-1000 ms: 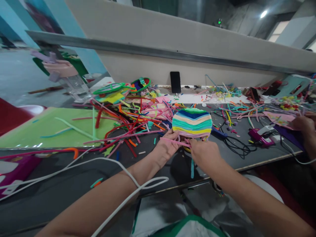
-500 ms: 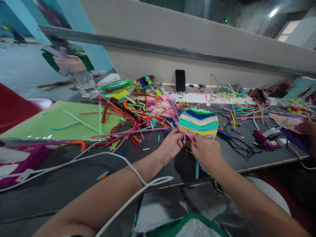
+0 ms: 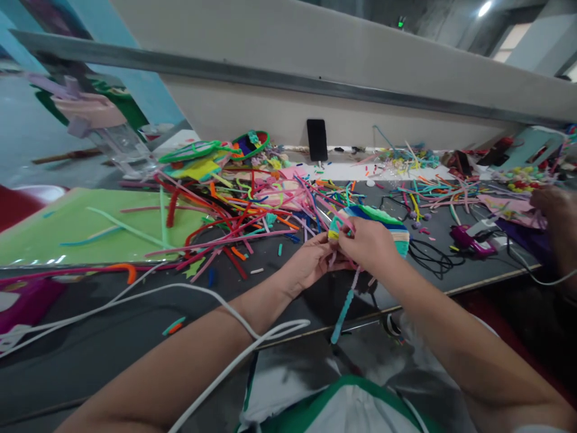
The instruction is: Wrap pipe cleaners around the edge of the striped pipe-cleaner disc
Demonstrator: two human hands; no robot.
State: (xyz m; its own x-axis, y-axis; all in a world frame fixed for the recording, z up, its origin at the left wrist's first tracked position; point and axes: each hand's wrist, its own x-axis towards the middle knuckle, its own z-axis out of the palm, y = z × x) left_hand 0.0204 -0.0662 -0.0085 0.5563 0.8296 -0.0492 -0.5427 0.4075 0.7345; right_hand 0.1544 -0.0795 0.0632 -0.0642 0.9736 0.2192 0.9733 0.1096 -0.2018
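The left hand point(image 3: 312, 261) and right hand point(image 3: 368, 242) grasp the striped piece point(image 3: 400, 236), right of frame centre. Coloured rows point(image 3: 377, 214) appear laid; a teal-ended strand point(image 3: 343, 315) hangs below, seemingly left unsecured.

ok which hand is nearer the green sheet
Left: the left hand is to the right of the green sheet, apart from it; the right hand lies farther right

Dark table point(image 3: 112, 325), pale partition point(image 3: 270, 36), metal rail point(image 3: 225, 70), blue pillar point(image 3: 106, 27), shiny floor point(image 3: 18, 120), bright light point(image 3: 485, 8)
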